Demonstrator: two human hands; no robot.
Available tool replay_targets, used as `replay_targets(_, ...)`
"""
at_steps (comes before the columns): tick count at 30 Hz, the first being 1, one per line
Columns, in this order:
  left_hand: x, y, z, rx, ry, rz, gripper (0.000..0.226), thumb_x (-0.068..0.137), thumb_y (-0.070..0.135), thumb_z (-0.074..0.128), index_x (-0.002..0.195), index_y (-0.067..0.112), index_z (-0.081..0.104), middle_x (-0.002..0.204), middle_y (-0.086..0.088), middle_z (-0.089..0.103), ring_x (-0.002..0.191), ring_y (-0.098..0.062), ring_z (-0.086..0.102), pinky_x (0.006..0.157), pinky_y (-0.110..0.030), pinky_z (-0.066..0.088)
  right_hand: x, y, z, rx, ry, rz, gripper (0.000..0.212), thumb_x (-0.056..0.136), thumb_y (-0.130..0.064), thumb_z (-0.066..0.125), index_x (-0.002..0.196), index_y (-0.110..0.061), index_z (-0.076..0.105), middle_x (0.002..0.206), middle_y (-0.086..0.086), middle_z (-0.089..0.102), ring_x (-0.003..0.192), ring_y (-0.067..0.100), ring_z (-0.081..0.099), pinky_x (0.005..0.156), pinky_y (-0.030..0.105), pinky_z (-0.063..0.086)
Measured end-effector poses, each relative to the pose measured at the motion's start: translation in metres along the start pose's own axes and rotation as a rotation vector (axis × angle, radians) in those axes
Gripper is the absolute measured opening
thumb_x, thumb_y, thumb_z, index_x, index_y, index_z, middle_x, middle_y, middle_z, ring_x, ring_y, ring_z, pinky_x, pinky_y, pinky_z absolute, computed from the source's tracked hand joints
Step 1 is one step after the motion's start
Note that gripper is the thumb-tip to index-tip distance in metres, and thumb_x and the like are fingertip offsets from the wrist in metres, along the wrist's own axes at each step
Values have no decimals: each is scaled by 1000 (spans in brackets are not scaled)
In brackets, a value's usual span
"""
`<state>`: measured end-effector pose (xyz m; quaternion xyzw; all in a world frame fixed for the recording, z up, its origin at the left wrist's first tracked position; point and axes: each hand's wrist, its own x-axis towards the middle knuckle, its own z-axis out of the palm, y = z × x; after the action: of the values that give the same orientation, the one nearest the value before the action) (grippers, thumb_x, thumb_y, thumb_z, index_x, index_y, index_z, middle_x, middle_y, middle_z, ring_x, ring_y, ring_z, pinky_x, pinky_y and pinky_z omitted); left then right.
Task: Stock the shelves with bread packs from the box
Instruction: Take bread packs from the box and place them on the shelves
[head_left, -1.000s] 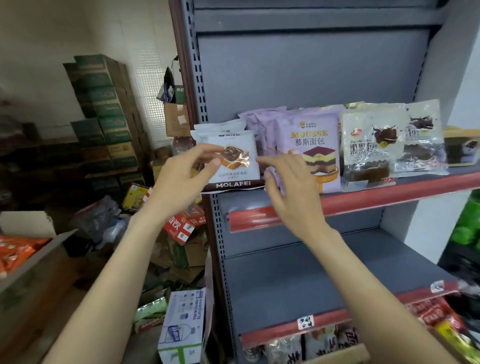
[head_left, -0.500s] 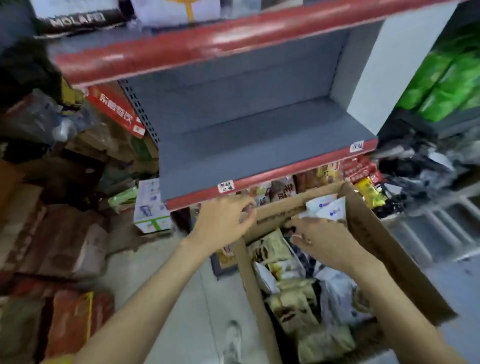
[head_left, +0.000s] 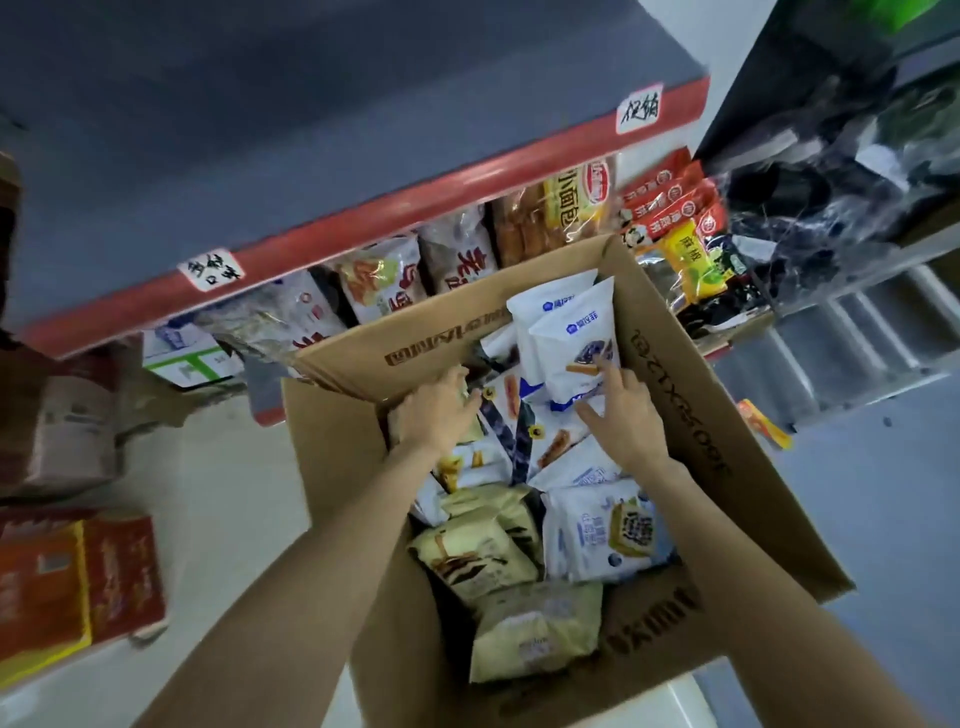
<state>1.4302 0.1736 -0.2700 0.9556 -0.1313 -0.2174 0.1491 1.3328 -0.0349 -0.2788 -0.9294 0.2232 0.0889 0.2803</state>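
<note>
Both hands now sit deeper in the cardboard box (head_left: 701, 431), centre of frame, than half a second earlier. Left hand (head_left: 439, 410) rests on packs by the box's left wall; whether it grips one I cannot tell. Right hand (head_left: 621, 415), fingers spread, touches a white bread pack (head_left: 571, 338) standing upright. Grey shelf (head_left: 311, 156) above is bare; next pick looks imminent.

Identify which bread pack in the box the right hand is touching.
The upright white pack with the blue logo at the box's far end; the right hand's fingers rest on it, while the others lie flat.
</note>
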Motion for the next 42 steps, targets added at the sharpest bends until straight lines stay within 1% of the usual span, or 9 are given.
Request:
replay_targets(6,63,31,42,-31,42,11,59,92,52,48,142,25,30,136,-4,50,117,-29,53,86,-38,44,69,27,26,218,33,21,101,83,-33,71,150,-17,-2,144,23,30,130,40,32,100,48,38)
replay_targets(13,96,45,69,-324,39,61,87,88,38,63,150,25,4,134,-7,54,113,-26,58,84,-45,52,98,42,36,409,69,-147,108,77,-22,77,150,-12,-3,156,14,10,144,26,9,112,27,10)
replay_targets(17,95,48,74,-585,61,68,87,86,17,68,149,19,9,133,-4,53,113,-19,57,85,-31,49,98,45,36,447,79,-135,111,73,-27,80,151,-19,0,150,18,21,140,30,19,113,40,21)
replay_targets(21,79,51,80,-710,127,118,74,89,9,63,147,20,17,134,6,48,112,4,48,78,-5,40,81,48,34,415,125,-127,109,71,-39,80,149,-33,5,124,16,40,115,33,45,98,43,40)
replay_targets(26,61,33,75,-942,290,49,62,92,24,57,140,38,19,144,-7,41,126,-13,48,99,-31,46,70,45,24,580,76,-142,98,74,-40,77,147,-41,12,124,3,41,92,10,51,80,11,45)
replay_targets(31,50,11,73,-892,230,-43,72,94,12,56,149,14,10,142,12,32,96,29,41,87,-17,39,70,32,11,493,-63,-218,92,82,-32,71,146,-46,6,129,2,55,102,17,61,82,35,53)
replay_targets(34,45,7,72,-821,170,-52,89,86,13,68,150,14,7,151,8,22,104,22,33,83,-7,35,63,23,4,318,81,-244,89,85,-20,67,145,-47,8,116,10,57,94,25,60,73,44,53)
replay_targets(40,19,11,36,-833,218,-7,80,88,15,65,150,19,14,151,8,27,123,11,32,83,-2,38,14,6,-32,212,248,-206,72,93,-10,56,148,-37,17,91,7,45,58,21,46,46,26,34)
replay_targets(42,-3,7,11,-803,241,-10,78,89,20,64,149,26,14,151,11,29,131,-6,37,88,-16,45,-6,-2,-48,239,227,-232,73,92,-11,57,148,-37,18,96,10,51,64,24,51,51,35,43)
